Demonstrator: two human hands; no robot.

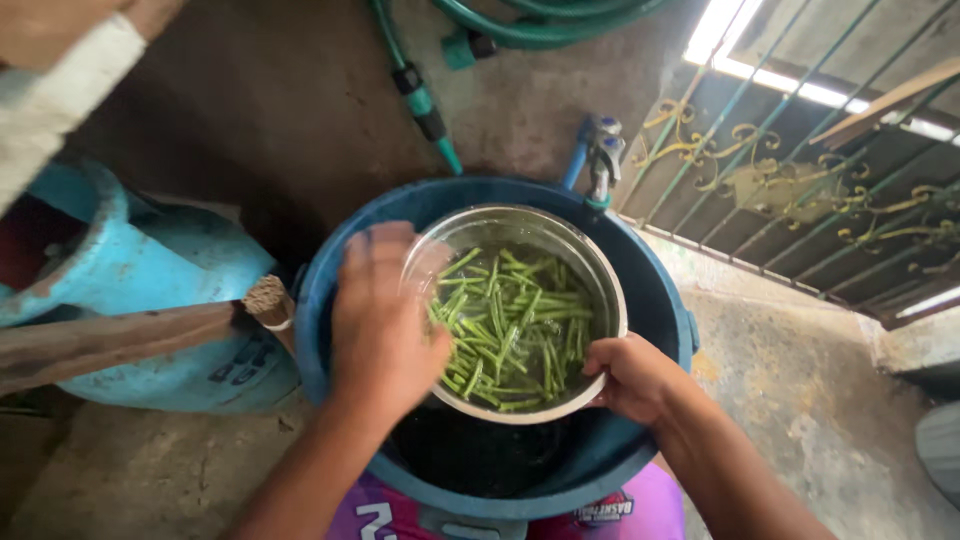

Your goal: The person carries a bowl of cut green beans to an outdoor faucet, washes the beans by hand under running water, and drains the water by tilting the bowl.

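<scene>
Concrete floor (160,470), stained wall, iron grille (800,190) far right. Centre: round blue plastic barrel (660,300); over it, round steel bowl (600,270) of cut green beans (515,325) in water. Left hand (385,325) spread flat, grip wide, on the bowl's left rim; right hand (630,375) pinching the near right rim.

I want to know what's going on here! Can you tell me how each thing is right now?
Metal bowl: held over the bucket, holding water and beans.
Green beans: cut, lying in the water.
Blue bucket: open, dark inside.
Left hand: spread over the bowl's edge, fingertips on the beans.
Right hand: gripping the bowl's rim.
Tap: no water seen flowing.
Green hose: coiled.
</scene>
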